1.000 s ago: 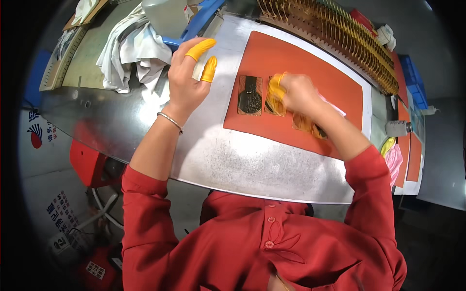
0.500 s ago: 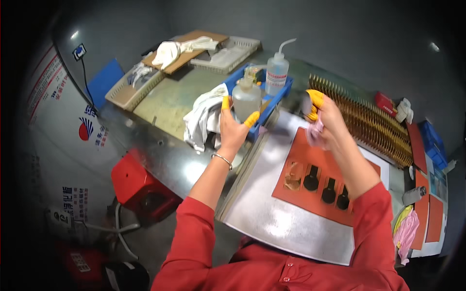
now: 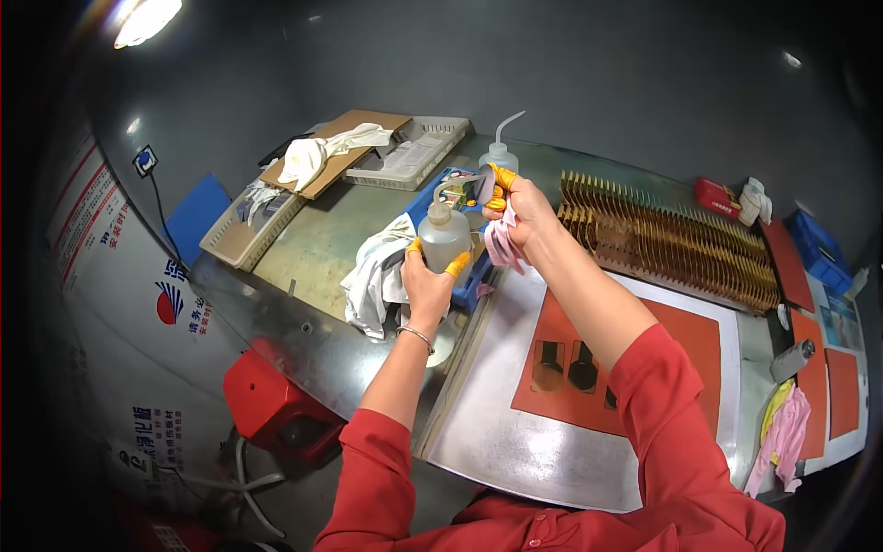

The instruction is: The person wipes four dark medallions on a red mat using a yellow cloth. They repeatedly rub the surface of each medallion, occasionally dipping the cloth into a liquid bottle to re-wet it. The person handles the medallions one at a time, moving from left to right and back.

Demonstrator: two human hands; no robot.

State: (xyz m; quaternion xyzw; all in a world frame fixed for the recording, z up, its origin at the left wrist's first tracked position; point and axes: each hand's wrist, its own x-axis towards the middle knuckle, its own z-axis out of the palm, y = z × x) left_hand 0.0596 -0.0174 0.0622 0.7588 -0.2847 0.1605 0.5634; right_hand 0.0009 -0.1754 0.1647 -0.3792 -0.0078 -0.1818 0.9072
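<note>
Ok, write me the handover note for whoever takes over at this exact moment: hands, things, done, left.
Left hand: gripping a squeeze bottle, bent spout toward the right hand.
Right hand: holding a pink cloth at the spout tip.
Things: dark parts lie on the orange mat; a second bottle stands behind the blue tray.
Done: bottle and cloth brought together.
Left: cannot tell if the cloth is wet; the parts lie untouched.

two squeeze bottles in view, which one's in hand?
The nearer squeeze bottle, gripped by the left hand. The other bottle stands untouched on the table farther back.
</note>
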